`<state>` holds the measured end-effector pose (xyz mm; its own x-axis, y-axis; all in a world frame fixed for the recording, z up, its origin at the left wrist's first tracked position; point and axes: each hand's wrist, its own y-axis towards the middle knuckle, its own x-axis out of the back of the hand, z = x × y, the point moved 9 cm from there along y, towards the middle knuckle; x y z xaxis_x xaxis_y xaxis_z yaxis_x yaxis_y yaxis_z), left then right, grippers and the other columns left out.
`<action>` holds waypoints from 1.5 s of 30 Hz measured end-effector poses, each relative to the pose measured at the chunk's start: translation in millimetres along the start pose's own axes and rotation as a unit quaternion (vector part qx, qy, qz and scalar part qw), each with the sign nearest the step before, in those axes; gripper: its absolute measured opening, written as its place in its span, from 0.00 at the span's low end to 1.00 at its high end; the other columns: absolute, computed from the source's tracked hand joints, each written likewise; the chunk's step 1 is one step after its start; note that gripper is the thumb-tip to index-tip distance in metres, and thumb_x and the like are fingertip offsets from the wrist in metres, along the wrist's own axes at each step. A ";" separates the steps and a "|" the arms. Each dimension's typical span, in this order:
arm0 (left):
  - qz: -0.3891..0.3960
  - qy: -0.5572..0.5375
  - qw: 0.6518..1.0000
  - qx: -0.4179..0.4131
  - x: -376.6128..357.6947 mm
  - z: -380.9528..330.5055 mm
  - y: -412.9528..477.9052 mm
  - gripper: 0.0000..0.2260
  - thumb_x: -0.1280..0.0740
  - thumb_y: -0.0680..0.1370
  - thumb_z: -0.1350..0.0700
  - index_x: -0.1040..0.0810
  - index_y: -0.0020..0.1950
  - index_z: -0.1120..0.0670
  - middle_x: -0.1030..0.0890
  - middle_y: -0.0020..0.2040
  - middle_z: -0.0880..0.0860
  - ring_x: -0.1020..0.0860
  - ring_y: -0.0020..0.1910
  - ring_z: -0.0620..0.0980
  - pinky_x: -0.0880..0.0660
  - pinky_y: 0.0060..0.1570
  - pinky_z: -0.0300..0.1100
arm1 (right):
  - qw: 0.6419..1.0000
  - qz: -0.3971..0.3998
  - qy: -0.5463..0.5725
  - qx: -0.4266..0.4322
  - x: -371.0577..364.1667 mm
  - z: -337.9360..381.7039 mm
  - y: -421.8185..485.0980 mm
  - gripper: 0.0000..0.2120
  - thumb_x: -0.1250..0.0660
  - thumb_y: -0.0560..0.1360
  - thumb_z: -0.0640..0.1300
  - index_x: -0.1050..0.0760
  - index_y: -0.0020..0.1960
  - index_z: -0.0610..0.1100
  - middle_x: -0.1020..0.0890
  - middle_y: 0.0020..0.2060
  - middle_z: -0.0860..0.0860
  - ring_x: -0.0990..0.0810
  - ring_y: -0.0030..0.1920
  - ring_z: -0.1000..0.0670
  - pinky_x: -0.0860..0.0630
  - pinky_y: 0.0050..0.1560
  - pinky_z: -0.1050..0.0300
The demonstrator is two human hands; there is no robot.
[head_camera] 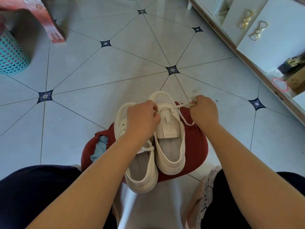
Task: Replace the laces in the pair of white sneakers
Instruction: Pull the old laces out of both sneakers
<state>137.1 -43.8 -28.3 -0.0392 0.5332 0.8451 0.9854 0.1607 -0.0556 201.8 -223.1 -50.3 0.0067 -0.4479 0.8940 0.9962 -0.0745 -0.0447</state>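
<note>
- A pale tiled floor [115,63] with dark diamond insets at the tile corners fills most of the view.
- A white cabinet [267,47] runs along the right edge, and two gold bow-shaped handles [258,30] are fixed to its doors.
- A pink plastic stool [41,15] stands at the upper left, with a teal perforated basket [11,55] just beside it.
- A seated person's bare forearms reach forward from dark-clothed knees over a low red seat [196,146] set on the floor between them.
- Two white sneakers rest side by side on the red seat, toes pointing away. The left sneaker [142,176] sits nearer the person and hangs over the seat's near edge. The right sneaker [170,146] lies farther forward, its tongue flat and its opening showing.
- The left hand [142,119] is curled over the right sneaker's forward eyelets, fingertips pinching the lace where it meets the shoe.
- The right hand [204,111] is closed around the other stretch of the lace, held out past the sneaker's right side.
- The white lace [181,105] runs taut across the right sneaker between the two hands, and a slack loop droops below the right hand.
- A crumpled pale blue cloth [100,147] lies on the red seat's left edge.
</note>
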 end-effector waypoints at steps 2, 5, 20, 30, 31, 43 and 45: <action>0.004 -0.006 1.000 0.002 0.1 -2.4 -0.8 0.09 0.39 0.77 0.56 0.24 0.55 0.54 0.19 0.45 0.52 0.23 0.47 0.53 0.30 0.56 0.50 | 1.000 -0.015 0.006 -0.014 5.3 -7.0 3.5 0.13 0.43 0.73 0.33 0.27 0.56 0.35 0.24 0.52 0.39 0.25 0.49 0.42 0.36 0.42 0.56; 0.005 0.000 1.000 0.008 0.2 -3.5 0.7 0.09 0.39 0.77 0.56 0.25 0.56 0.54 0.19 0.46 0.51 0.23 0.47 0.52 0.30 0.57 0.49 | 1.000 0.004 0.030 -0.002 3.5 -2.2 3.6 0.13 0.42 0.72 0.32 0.26 0.55 0.36 0.24 0.48 0.42 0.26 0.46 0.45 0.37 0.40 0.58; 0.005 -0.028 0.999 0.023 0.5 2.3 0.5 0.11 0.39 0.77 0.57 0.26 0.58 0.54 0.24 0.41 0.48 0.23 0.46 0.53 0.29 0.56 0.51 | 0.998 -0.004 0.056 0.020 -9.7 13.6 0.6 0.10 0.39 0.74 0.36 0.34 0.36 0.44 0.31 0.31 0.54 0.31 0.33 0.52 0.39 0.31 0.62; -0.005 -0.009 1.000 0.001 -2.6 -2.5 2.4 0.10 0.39 0.76 0.56 0.27 0.57 0.54 0.21 0.41 0.49 0.22 0.45 0.53 0.30 0.55 0.50 | 0.979 0.045 0.188 0.069 -11.3 28.3 -0.7 0.10 0.39 0.75 0.37 0.31 0.35 0.41 0.30 0.29 0.52 0.32 0.32 0.52 0.34 0.34 0.64; -0.003 -0.010 1.000 0.000 -3.2 -1.8 2.4 0.10 0.39 0.76 0.56 0.27 0.57 0.54 0.21 0.42 0.50 0.22 0.46 0.53 0.30 0.56 0.50 | 0.976 0.066 0.195 0.068 -14.3 28.5 -1.7 0.08 0.39 0.75 0.37 0.28 0.38 0.38 0.28 0.30 0.50 0.30 0.35 0.51 0.32 0.37 0.58; -0.014 -0.006 1.000 -0.009 -3.4 -1.5 3.3 0.10 0.38 0.76 0.55 0.27 0.57 0.53 0.19 0.43 0.51 0.22 0.45 0.53 0.30 0.55 0.49 | 0.986 0.056 -0.028 0.157 -21.1 48.2 -8.2 0.06 0.35 0.75 0.44 0.25 0.46 0.41 0.25 0.40 0.48 0.29 0.38 0.50 0.34 0.38 0.58; -0.016 -0.003 1.000 -0.008 -3.4 -1.6 3.5 0.10 0.38 0.76 0.55 0.27 0.57 0.53 0.19 0.43 0.51 0.22 0.45 0.52 0.30 0.55 0.49 | 0.981 0.034 -0.079 0.172 -20.8 52.0 -11.5 0.05 0.37 0.76 0.42 0.27 0.48 0.40 0.29 0.41 0.48 0.31 0.38 0.49 0.35 0.37 0.56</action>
<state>141.0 -46.3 -30.5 -0.0707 0.5325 0.8435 0.9863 0.1638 -0.0208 194.7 -166.6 -45.2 0.0600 -0.2965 0.9532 0.9631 0.2681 0.0227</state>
